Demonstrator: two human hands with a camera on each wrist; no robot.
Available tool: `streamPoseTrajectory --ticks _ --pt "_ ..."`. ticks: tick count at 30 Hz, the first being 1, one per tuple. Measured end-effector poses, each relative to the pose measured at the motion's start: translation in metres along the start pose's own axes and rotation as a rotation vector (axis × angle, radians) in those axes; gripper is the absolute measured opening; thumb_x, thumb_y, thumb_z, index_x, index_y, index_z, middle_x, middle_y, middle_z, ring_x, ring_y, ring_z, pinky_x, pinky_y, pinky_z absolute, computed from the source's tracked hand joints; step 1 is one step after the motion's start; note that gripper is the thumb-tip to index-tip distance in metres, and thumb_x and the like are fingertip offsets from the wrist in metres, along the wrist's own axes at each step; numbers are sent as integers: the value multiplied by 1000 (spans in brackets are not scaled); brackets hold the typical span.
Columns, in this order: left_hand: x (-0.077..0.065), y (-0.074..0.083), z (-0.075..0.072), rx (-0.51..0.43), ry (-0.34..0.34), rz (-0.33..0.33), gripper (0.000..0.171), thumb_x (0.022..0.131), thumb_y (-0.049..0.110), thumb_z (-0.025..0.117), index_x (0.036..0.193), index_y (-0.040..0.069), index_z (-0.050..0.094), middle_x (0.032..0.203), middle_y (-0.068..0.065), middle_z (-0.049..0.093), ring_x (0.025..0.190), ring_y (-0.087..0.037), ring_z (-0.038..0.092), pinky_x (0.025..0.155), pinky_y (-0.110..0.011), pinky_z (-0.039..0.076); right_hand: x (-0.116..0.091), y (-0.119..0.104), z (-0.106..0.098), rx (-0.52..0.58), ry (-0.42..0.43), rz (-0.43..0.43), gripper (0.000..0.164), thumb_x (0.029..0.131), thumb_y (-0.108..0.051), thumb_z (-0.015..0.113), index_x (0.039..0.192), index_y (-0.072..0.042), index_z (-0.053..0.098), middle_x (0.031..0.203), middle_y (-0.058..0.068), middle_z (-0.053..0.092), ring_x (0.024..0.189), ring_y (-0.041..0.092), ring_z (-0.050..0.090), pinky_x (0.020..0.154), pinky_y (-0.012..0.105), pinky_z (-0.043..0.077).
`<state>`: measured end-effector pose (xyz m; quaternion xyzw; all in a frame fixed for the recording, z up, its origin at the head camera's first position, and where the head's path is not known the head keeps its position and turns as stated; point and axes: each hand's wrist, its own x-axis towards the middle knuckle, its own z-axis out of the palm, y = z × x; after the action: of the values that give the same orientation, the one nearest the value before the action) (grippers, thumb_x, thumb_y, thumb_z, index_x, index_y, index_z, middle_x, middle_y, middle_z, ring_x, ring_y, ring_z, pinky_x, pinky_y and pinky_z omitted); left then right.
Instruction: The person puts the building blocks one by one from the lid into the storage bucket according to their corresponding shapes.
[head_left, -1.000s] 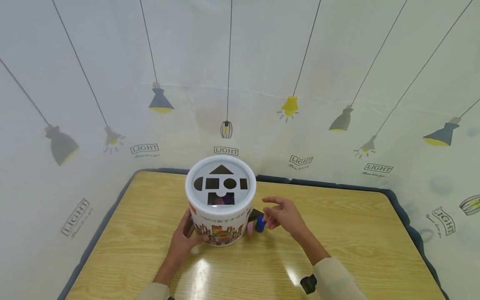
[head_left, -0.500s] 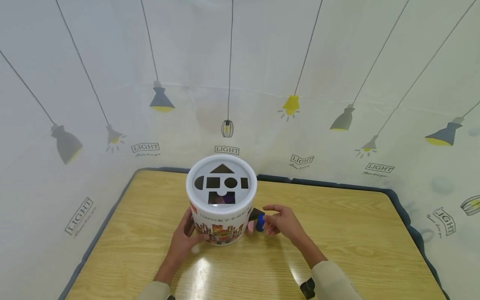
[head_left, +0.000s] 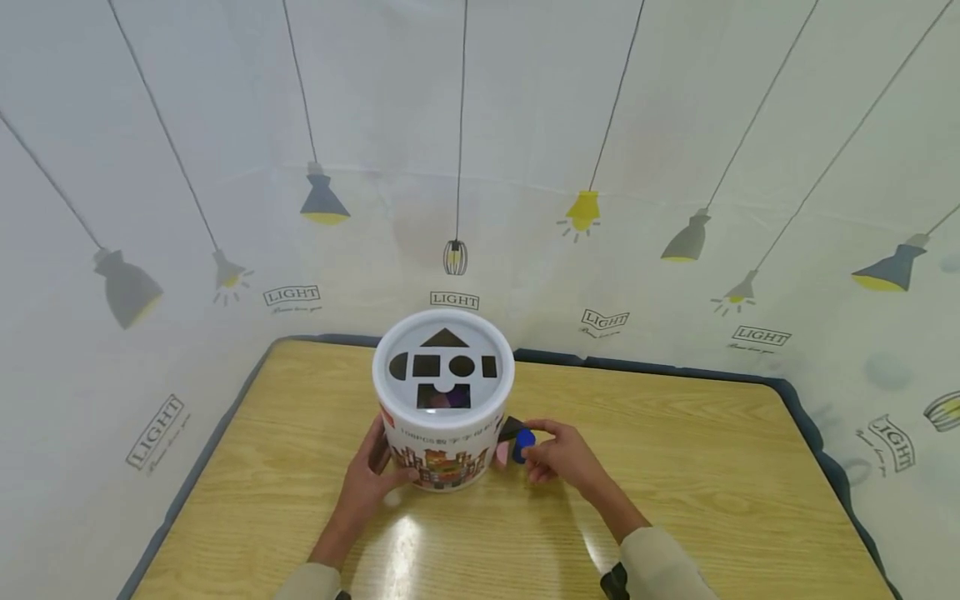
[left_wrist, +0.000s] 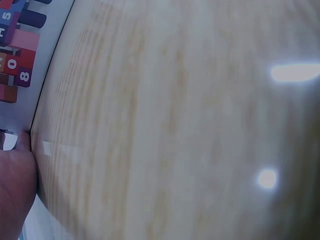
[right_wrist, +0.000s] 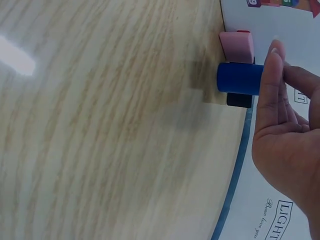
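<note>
- The big tub (head_left: pixel 438 429) blocks the middle of the desk (head_left: pixel 712 467), so a hand must go around it or over its lid (head_left: pixel 444 367).
- The left hand (head_left: pixel 371 475) fills the tub's left side.
- By its right side, the pink block (head_left: pixel 502 455), black block (head_left: pixel 511 427) and blue block (head_left: pixel 518 452) crowd together, leaving little finger room.
- The right hand (head_left: pixel 562 457) is in the way there too.
- Farther right, there's lots of room to pass.
- The cloth wall (head_left: pixel 675 125) stops hands behind the desk.

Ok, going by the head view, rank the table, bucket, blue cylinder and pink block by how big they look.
Largest to smallest:
1. Table
2. Bucket
3. Blue cylinder, partly covered
4. Pink block, only partly visible
</note>
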<state>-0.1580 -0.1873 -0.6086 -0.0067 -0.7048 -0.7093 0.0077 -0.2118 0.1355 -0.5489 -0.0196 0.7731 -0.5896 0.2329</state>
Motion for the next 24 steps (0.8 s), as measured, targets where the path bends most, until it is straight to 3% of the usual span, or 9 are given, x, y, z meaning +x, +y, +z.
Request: streamPoseTrajectory --ticks 11,24 --pt "1 -1 0 -20 1 22 106 75 -1 79 157 14 15 162 -11 18 146 -33 23 119 -31 23 2 13 5 16 -7 -13 57 92 -8 65 142 3 42 75 17 69 54 18 65 57 35 63" --pt "1 0 0 -5 6 19 106 75 0 80 157 12 15 161 -12 18 146 -34 23 119 -33 23 4 12 8 39 -13 -25 51 93 -6 62 139 6 44 73 13 69 55 17 65 56 32 62"
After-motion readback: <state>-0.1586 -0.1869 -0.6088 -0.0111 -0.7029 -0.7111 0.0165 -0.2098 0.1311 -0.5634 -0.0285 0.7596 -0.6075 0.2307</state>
